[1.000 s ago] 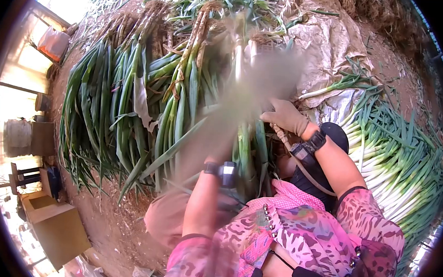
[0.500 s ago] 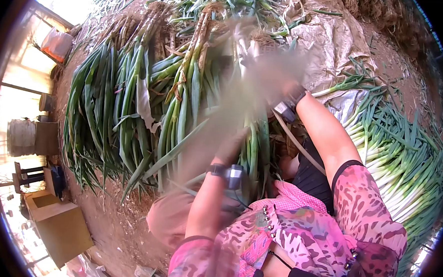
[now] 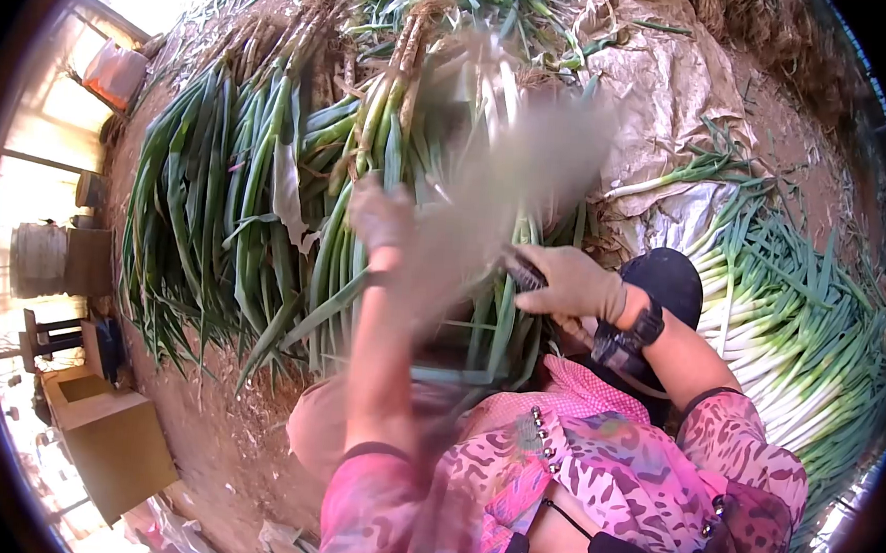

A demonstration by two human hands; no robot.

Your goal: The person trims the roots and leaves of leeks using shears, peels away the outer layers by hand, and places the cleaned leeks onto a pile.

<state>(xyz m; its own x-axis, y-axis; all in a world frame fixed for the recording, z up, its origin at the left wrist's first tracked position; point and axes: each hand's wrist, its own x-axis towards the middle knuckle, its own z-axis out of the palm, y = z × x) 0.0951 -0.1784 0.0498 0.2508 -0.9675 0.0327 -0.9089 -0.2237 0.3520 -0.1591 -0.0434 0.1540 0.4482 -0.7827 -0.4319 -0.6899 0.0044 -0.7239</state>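
My left hand (image 3: 381, 216), gloved and smeared by motion, is over the pile of long green onions (image 3: 257, 197), close to their pale stalks. My right hand (image 3: 575, 283) wears a tan glove and is closed round a dark ridged handle (image 3: 526, 269); what the handle belongs to is hidden by a hazy grey blur across the middle of the view. Dirty roots of the piled onions point away from me, and their green leaves hang toward my legs. A dark device is strapped at my right wrist.
Green onions with clean white stalks (image 3: 793, 380) lie spread at the right. Behind them is a crumpled tan sheet (image 3: 664, 83). On the left stand a cardboard box (image 3: 119, 445) and a whitish bucket (image 3: 40, 263). Loose leaves litter the earth floor.
My left hand has moved up and left, over the onion pile. My right hand has come back toward my body, and the dark handle now shows in it.
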